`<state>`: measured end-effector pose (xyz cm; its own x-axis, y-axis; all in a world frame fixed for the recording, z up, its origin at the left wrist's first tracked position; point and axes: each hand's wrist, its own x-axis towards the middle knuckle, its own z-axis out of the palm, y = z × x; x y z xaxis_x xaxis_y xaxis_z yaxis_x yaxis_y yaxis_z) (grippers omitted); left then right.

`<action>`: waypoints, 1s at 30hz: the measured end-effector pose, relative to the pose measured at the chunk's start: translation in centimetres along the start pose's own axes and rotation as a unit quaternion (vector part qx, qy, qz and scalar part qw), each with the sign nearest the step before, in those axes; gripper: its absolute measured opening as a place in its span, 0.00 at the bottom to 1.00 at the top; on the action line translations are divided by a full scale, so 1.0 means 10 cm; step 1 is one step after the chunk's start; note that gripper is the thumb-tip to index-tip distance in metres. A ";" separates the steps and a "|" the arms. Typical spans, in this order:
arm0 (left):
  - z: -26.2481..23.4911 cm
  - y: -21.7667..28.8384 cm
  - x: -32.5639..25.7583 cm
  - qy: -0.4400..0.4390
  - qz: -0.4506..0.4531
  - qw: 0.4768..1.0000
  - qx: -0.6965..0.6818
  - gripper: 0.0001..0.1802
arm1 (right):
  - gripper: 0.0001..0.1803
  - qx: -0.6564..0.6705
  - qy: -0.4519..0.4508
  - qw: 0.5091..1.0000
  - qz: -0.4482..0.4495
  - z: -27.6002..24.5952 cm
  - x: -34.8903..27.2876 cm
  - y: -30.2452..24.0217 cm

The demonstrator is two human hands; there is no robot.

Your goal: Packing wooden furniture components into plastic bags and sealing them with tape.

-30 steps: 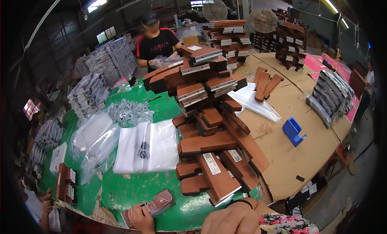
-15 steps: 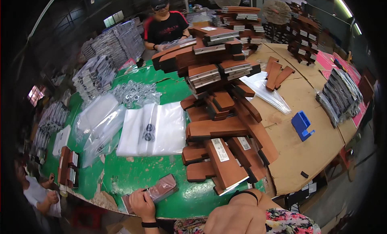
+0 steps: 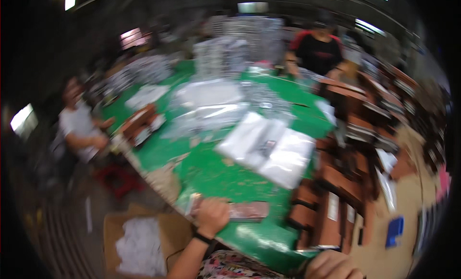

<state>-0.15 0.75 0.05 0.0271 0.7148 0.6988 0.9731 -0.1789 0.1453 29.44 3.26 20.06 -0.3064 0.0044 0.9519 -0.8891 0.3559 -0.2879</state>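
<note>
My left hand is closed over a brown wooden-looking piece in a clear plastic bag. The piece lies flat near the front edge of the green table. My right hand is at the lower edge, just below a pile of brown pieces with dark ends. Its fingers are blurred and partly out of view, so what it holds, if anything, does not show. Beyond my left hand, a stack of flat clear plastic bags lies on the table.
More plastic bags and a heap of small metal parts lie farther back. Brown pieces rest at the left edge. A carton of white material stands below. A blue holder is right. Two people work nearby.
My view has swung left, so the table and pile appear farther right and the carton has come into sight. My left hand keeps hold of the bagged piece.
</note>
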 end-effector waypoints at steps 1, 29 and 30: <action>0.02 -0.01 -0.02 -0.017 -0.003 1.000 0.014 0.04 | 0.12 -0.021 0.007 0.999 0.033 0.03 0.01 -0.01; 0.11 -0.07 -0.18 0.067 0.046 0.962 -0.259 0.05 | 0.33 -0.243 -0.136 0.839 0.469 1.42 0.86 5.14; 0.11 -0.09 -0.21 0.073 0.052 0.958 -0.273 0.05 | 0.35 -0.244 -0.119 0.842 0.466 1.49 0.80 5.36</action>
<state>-0.82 0.17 -2.28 0.0468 0.5792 0.8138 0.7010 -0.5994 0.3863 -25.71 8.46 10.66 -0.9045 0.3276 0.2729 0.0021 0.6434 -0.7655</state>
